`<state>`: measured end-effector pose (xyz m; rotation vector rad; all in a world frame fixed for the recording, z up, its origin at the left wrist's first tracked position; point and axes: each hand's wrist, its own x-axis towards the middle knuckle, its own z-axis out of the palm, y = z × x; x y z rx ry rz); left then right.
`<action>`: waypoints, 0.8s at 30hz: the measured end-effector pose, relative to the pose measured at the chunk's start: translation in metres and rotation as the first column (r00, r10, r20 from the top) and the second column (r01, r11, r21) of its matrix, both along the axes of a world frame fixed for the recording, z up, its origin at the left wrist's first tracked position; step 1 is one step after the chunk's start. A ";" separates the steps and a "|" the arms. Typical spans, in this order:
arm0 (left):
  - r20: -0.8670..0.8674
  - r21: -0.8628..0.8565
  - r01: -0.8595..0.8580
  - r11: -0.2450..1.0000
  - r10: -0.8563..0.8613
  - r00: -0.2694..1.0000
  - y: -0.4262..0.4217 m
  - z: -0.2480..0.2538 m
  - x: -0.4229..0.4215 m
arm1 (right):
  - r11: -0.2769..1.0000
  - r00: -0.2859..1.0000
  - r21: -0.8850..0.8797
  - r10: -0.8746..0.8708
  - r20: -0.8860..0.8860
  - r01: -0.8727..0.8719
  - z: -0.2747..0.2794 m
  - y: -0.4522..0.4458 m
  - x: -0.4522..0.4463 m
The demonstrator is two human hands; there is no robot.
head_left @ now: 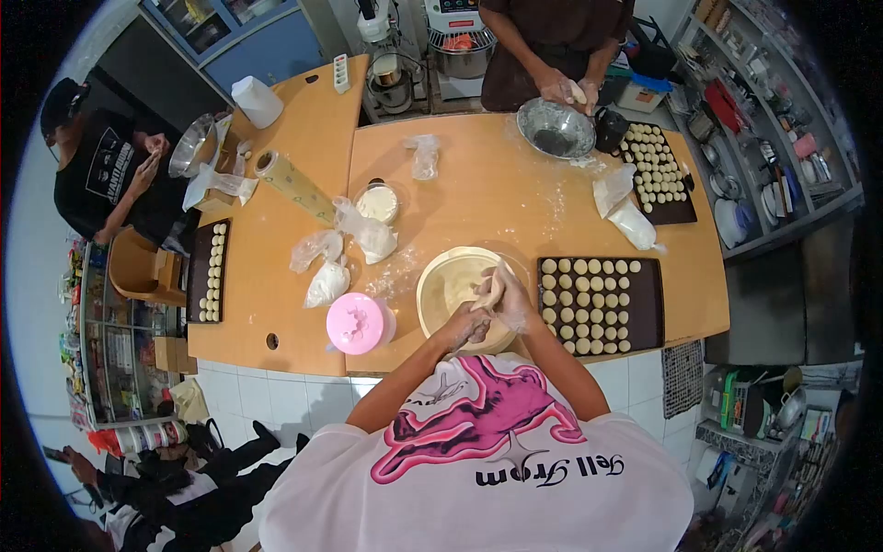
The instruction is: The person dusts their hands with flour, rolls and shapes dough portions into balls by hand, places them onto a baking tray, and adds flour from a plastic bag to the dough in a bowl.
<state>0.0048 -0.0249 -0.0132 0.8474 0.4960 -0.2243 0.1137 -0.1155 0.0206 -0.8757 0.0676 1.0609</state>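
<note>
Over a cream-coloured bowl (437, 299) at the table's front edge, both hands work close together. A piece of pale dough (494, 289) lies in my right hand (515, 305), with the fingers curled around it. Coming from the lower left, my left hand (464, 325) is closed at the near end of the dough; its fingers are partly hidden. Just right of the bowl is a dark baking tray (647, 317) with rows of small round dough balls (581, 302). A pink-lidded container (357, 324) stands to the left.
Bags of white powder (328, 282), a tub (377, 202) and a roll of plastic wrap (296, 189) stand left of centre. Across the table, a person (561, 55) handles dough above a metal bowl (556, 129). Another person (110, 166) works at far left. More trays (676, 207) hold dough balls.
</note>
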 end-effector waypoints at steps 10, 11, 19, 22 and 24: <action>-0.025 0.376 0.264 0.888 -0.275 0.961 0.001 -0.006 0.001 | 0.991 0.975 0.082 -0.090 -0.202 0.108 -0.018 -0.004 0.015; -0.019 0.411 0.267 0.872 -0.285 0.958 0.000 -0.010 0.001 | 0.991 0.972 0.029 -0.122 -0.198 0.131 -0.014 -0.004 0.014; 0.249 0.591 0.030 0.806 -0.218 0.944 -0.003 -0.019 0.008 | 0.989 0.944 -0.129 0.115 0.308 -0.078 -0.016 -0.008 0.014; 0.118 0.631 0.064 0.773 -0.178 0.977 -0.001 0.018 0.012 | 0.966 0.859 -0.078 0.255 0.443 -0.246 -0.004 -0.004 0.011; 0.011 0.598 0.081 0.798 -0.109 0.994 0.003 0.029 0.013 | 0.969 0.927 0.014 0.231 0.294 -0.246 -0.013 -0.003 0.010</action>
